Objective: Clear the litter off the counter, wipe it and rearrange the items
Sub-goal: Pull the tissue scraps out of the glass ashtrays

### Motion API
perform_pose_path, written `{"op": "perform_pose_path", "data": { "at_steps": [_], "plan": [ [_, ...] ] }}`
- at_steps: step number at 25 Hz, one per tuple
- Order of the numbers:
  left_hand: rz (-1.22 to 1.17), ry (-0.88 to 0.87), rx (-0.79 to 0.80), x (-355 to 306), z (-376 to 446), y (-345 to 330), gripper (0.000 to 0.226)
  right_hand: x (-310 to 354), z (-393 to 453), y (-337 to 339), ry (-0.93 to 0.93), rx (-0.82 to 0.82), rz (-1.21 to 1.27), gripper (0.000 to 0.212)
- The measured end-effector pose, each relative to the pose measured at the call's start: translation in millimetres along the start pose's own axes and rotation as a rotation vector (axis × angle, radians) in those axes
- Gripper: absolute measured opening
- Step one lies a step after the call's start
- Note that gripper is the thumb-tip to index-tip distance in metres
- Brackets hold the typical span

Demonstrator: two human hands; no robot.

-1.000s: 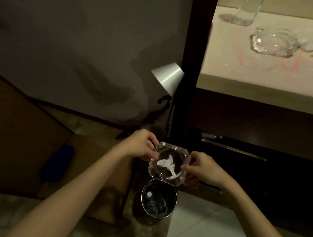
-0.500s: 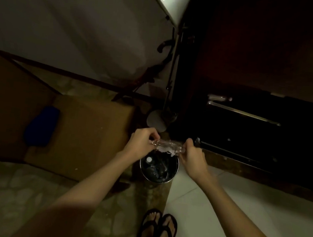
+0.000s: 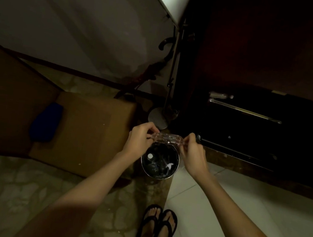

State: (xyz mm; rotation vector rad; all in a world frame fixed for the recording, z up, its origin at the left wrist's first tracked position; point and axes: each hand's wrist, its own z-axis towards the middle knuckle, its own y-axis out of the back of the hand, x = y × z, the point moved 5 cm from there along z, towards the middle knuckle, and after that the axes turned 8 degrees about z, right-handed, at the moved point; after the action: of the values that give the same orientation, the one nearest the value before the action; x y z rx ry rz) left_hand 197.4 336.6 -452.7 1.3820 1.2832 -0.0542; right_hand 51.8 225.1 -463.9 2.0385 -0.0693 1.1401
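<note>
The glass ashtray (image 3: 168,138) is tipped up on its edge right over the round metal bin (image 3: 160,161) on the floor, so the litter can drop in. The left hand (image 3: 140,141) pinches 1 end and the right hand (image 3: 192,151) pinches the other, each grip curled tight on the rim, most likely because glass is slippery. A white scrap (image 3: 169,165) lies in the bin

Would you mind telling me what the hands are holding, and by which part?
Both hold the glass ashtray over the bin: left hand and right hand pinch opposite rim edges.
</note>
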Motion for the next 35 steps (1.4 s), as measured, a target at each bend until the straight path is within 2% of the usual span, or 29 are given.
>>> {"op": "perform_pose_path", "data": {
  "at_steps": [3, 9, 12, 16, 20, 24, 30, 35],
  "plan": [
    [-0.001, 0.007, 0.015, -13.0, -2.8, 8.6, 0.022, 12.0, -3.1, 18.0, 0.016, -0.036, 0.005, 0.014],
    [0.145, -0.001, 0.017, -56.3, -6.8, 48.7, 0.03, 41.1, -17.6, 59.8, -0.024, -0.013, 0.051, 0.011],
    [0.085, 0.01, 0.051, -86.1, -5.7, 74.7, 0.028, 69.5, -24.6, 91.6, -0.029, -0.033, 0.085, 0.011],
    [0.058, -0.034, 0.141, -140.8, -9.5, 117.6, 0.029, 110.2, -33.9, 145.3, -0.031, -0.03, 0.192, 0.015],
    [-0.008, -0.099, 0.215, -208.4, -22.1, 165.2, 0.02, 157.0, -51.3, 205.5, 0.03, -0.06, 0.294, 0.019],
    [-0.045, -0.229, 0.254, -282.8, -30.6, 202.5, 0.02, 191.8, -65.1, 272.3, 0.079, -0.159, 0.404, 0.025],
    [-0.034, -0.354, 0.225, -382.5, -20.8, 213.7, 0.017, 203.7, -69.0, 360.6, 0.154, -0.312, 0.441, 0.024],
    [0.014, -0.296, 0.154, -430.0, 32.1, 198.4, 0.02, 188.4, -15.9, 409.6, 0.127, -0.302, 0.471, 0.02]
  ]
}}
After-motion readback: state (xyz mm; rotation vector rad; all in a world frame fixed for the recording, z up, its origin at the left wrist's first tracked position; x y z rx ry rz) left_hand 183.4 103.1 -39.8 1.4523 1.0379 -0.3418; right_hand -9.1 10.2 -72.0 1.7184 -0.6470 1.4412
